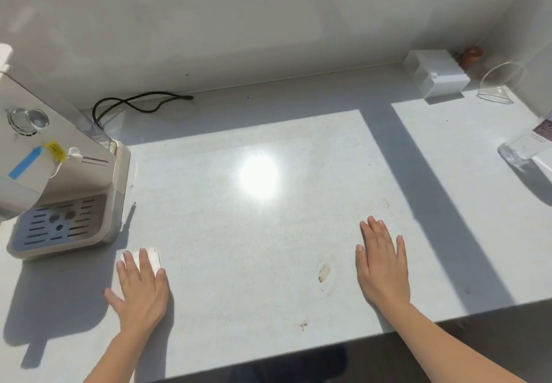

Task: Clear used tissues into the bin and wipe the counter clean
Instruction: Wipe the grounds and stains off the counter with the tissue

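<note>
Worktop (268,132): white, sunlit, crossed by a band of shadow.
Left hand (140,287): flat, fingers spread, pressing a folded white tissue (149,255) onto the worktop just beside the base of the coffee machine (65,179). Tissue lies under the fingers; its far edge shows beyond the fingertips. Its long axis cannot be told, as most of it is covered.
Right hand (382,266): open, palm down, resting empty on the worktop, well apart from the left.
Brown stain (324,272): between the hands, nearer the right; a smaller speck (303,326) near the front edge.
Step in hand, judged: wiping. Done well, the tissue stays flat under even pressure and travels rightward in overlapping passes across the stain, without lifting.
Bin: not in view.
Rear right: white box (436,73), clear glass vessel (498,84).
</note>
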The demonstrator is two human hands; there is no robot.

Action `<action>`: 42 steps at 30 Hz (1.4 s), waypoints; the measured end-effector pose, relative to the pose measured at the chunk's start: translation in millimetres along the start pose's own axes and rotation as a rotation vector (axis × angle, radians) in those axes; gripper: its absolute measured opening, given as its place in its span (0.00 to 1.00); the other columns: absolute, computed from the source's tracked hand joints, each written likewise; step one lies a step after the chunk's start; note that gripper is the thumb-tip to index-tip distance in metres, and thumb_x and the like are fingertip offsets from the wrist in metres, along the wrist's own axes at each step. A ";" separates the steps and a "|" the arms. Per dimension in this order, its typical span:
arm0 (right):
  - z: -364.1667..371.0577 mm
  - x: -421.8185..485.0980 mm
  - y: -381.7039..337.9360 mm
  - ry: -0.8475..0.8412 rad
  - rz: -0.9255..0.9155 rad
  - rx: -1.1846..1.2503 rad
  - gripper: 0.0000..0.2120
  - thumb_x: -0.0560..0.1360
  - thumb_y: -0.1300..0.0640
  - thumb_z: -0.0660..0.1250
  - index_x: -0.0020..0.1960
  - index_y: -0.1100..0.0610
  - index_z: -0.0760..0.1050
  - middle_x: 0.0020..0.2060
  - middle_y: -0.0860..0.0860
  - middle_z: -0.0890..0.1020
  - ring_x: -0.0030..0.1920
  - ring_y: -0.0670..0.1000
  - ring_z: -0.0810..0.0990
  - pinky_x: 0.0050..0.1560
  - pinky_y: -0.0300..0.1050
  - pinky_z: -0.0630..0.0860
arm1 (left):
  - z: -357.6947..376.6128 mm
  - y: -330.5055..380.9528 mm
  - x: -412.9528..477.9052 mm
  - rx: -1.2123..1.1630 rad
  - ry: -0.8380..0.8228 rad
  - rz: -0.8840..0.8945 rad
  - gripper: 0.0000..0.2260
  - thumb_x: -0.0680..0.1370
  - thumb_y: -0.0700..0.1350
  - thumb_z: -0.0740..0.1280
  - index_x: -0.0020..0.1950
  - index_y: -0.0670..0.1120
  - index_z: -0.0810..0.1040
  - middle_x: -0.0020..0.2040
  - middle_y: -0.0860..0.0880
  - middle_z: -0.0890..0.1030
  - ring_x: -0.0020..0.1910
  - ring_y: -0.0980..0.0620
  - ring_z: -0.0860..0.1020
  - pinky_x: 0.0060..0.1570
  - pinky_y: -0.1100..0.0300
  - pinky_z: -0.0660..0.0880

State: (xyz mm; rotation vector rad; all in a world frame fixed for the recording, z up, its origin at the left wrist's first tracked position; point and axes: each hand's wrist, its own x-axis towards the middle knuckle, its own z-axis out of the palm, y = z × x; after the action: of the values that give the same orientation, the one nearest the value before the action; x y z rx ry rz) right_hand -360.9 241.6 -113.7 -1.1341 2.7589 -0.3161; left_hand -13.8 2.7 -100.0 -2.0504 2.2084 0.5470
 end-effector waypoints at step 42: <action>-1.3 -2.0 8.8 0.079 0.009 0.321 0.25 0.81 0.46 0.42 0.74 0.53 0.61 0.75 0.47 0.63 0.76 0.44 0.55 0.78 0.49 0.43 | 49.8 54.0 -148.0 0.255 -0.217 0.774 0.29 0.78 0.61 0.39 0.77 0.52 0.39 0.78 0.54 0.40 0.76 0.56 0.35 0.74 0.49 0.38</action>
State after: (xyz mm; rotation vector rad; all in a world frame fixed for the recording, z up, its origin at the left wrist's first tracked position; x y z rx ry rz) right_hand -365.8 249.2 -114.5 -1.0450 2.6473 -0.7853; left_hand -60.6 161.0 -91.7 -0.9188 2.6961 0.4621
